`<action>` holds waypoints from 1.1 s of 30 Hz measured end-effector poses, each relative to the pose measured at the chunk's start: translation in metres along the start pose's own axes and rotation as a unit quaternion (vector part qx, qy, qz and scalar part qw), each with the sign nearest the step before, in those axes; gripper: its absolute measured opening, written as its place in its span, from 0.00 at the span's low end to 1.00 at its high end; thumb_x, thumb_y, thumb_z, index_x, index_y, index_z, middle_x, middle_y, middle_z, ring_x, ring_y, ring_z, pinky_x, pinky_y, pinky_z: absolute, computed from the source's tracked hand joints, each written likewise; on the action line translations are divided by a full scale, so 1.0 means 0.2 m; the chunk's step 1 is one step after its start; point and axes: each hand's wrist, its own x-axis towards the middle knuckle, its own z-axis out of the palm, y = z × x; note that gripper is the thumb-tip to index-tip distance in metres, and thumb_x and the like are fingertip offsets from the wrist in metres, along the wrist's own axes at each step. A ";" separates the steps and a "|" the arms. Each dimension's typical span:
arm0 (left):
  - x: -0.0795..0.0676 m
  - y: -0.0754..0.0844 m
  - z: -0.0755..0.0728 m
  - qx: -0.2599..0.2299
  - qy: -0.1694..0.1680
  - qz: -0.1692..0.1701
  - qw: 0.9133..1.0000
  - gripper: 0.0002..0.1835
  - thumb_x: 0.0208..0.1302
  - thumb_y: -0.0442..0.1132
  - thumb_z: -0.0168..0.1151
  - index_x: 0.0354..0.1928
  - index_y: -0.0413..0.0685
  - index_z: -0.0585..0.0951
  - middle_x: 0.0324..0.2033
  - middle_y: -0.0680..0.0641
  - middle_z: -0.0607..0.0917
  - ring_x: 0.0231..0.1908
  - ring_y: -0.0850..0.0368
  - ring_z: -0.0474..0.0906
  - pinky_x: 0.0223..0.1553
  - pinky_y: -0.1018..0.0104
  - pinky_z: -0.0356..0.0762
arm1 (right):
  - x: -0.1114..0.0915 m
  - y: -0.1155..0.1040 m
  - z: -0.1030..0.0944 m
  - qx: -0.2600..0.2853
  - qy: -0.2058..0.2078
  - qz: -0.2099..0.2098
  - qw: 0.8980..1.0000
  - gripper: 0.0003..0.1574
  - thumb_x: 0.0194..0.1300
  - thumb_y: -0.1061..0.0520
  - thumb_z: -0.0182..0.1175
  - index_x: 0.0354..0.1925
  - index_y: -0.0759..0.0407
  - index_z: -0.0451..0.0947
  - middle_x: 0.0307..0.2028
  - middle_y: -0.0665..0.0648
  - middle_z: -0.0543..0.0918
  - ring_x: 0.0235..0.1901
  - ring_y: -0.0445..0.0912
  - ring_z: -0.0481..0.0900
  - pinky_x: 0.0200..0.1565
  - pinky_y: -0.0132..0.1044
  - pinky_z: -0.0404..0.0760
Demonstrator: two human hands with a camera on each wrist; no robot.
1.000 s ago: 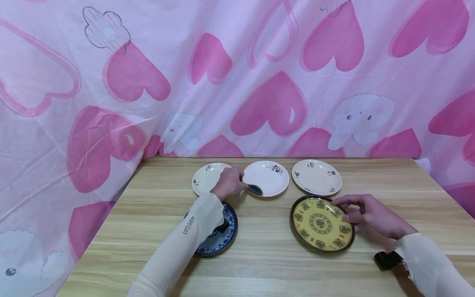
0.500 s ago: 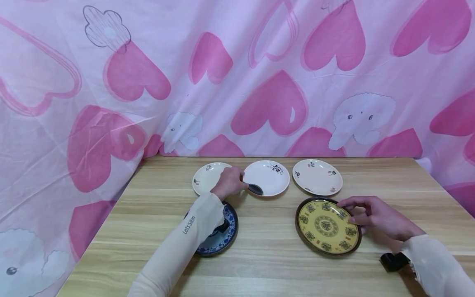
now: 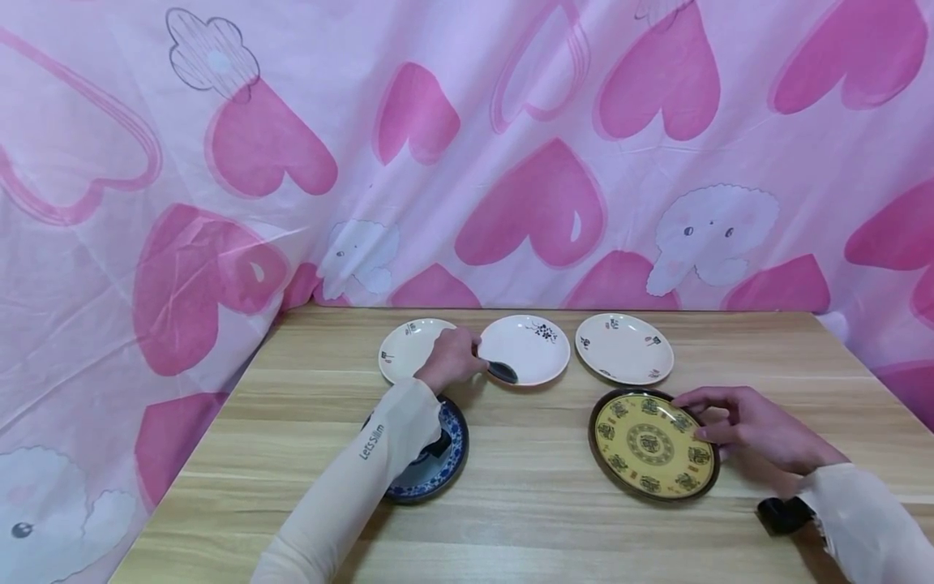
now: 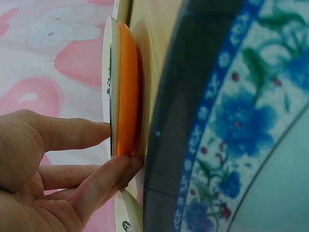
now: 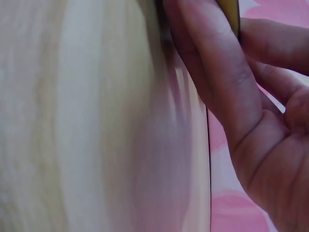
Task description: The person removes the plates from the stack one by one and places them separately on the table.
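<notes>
My left hand (image 3: 448, 359) is at the left edge of the middle white plate (image 3: 529, 345). In the left wrist view its thumb and fingers pinch the rim of this plate, whose outside is orange (image 4: 127, 92). A dark oval patch (image 3: 502, 371) lies beside the fingertips; whether it is printed or separate I cannot tell. My right hand (image 3: 766, 430) grips the right rim of a yellow plate (image 3: 649, 442) with a dark brown edge and black motifs. In the right wrist view only a sliver of the yellow plate (image 5: 231, 13) shows between the fingers.
A blue-and-white patterned plate (image 3: 456, 454) lies under my left forearm, partly hidden. At the back stand a left white plate (image 3: 401, 353), partly covered by my hand, and a right white plate (image 3: 624, 350). A pink heart-print cloth (image 3: 525, 203) hangs behind the wooden table (image 3: 525, 519).
My right hand has moved the yellow plate a little to the right and slightly nearer. The left hand and the middle white plate have stayed in place.
</notes>
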 end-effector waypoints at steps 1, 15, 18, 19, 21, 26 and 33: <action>0.00 0.00 0.00 -0.001 0.001 0.001 1.000 0.12 0.58 0.37 0.71 0.22 0.42 0.78 0.22 0.50 0.75 0.29 0.56 0.70 0.29 0.70 0.65 | 0.00 0.00 0.00 -0.002 0.001 0.003 1.000 0.33 0.64 0.60 0.65 0.65 0.65 0.71 0.60 0.46 0.77 0.41 0.35 0.80 0.33 0.39 0.87; 0.00 -0.01 0.00 0.004 0.005 0.011 1.000 0.13 0.57 0.37 0.71 0.21 0.42 0.77 0.21 0.51 0.74 0.28 0.56 0.70 0.28 0.71 0.64 | 0.00 0.01 -0.03 -0.093 -0.002 -0.005 0.996 0.29 0.62 0.54 0.68 0.61 0.59 0.77 0.57 0.62 0.82 0.47 0.27 0.79 0.46 0.26 0.83; 0.00 -0.01 0.00 0.003 0.001 0.010 1.000 0.13 0.58 0.37 0.70 0.22 0.43 0.77 0.21 0.51 0.74 0.28 0.56 0.70 0.28 0.71 0.64 | 0.00 0.01 -0.04 -0.097 -0.003 -0.009 0.995 0.29 0.61 0.54 0.69 0.60 0.59 0.78 0.52 0.57 0.84 0.45 0.29 0.80 0.45 0.26 0.83; 0.00 -0.01 0.00 0.002 0.000 0.008 1.000 0.13 0.58 0.37 0.70 0.22 0.43 0.77 0.22 0.51 0.74 0.28 0.56 0.70 0.28 0.71 0.64 | 0.00 0.01 -0.04 -0.098 -0.004 -0.012 0.995 0.29 0.61 0.55 0.69 0.59 0.59 0.78 0.50 0.56 0.84 0.43 0.30 0.80 0.44 0.27 0.83; 0.01 -0.01 0.00 0.002 -0.002 0.007 1.000 0.12 0.59 0.37 0.70 0.22 0.42 0.77 0.22 0.51 0.74 0.29 0.56 0.70 0.28 0.71 0.64 | 0.00 0.01 -0.04 -0.099 -0.005 -0.011 0.995 0.29 0.60 0.55 0.69 0.59 0.60 0.78 0.47 0.56 0.83 0.41 0.32 0.79 0.42 0.28 0.83; 0.01 0.00 0.00 0.009 -0.004 0.007 1.000 0.12 0.59 0.38 0.71 0.23 0.42 0.78 0.22 0.51 0.74 0.30 0.56 0.70 0.29 0.71 0.64 | -0.01 0.00 -0.04 -0.098 -0.005 0.001 0.995 0.31 0.60 0.57 0.69 0.61 0.60 0.77 0.43 0.57 0.81 0.38 0.35 0.78 0.39 0.28 0.81; 0.00 0.00 0.00 0.007 -0.007 0.001 1.000 0.11 0.58 0.38 0.71 0.24 0.43 0.79 0.23 0.50 0.75 0.30 0.56 0.70 0.29 0.71 0.64 | -0.01 0.02 -0.06 -0.094 -0.012 -0.068 0.993 0.27 0.59 0.62 0.68 0.58 0.66 0.78 0.36 0.55 0.82 0.34 0.37 0.79 0.34 0.30 0.83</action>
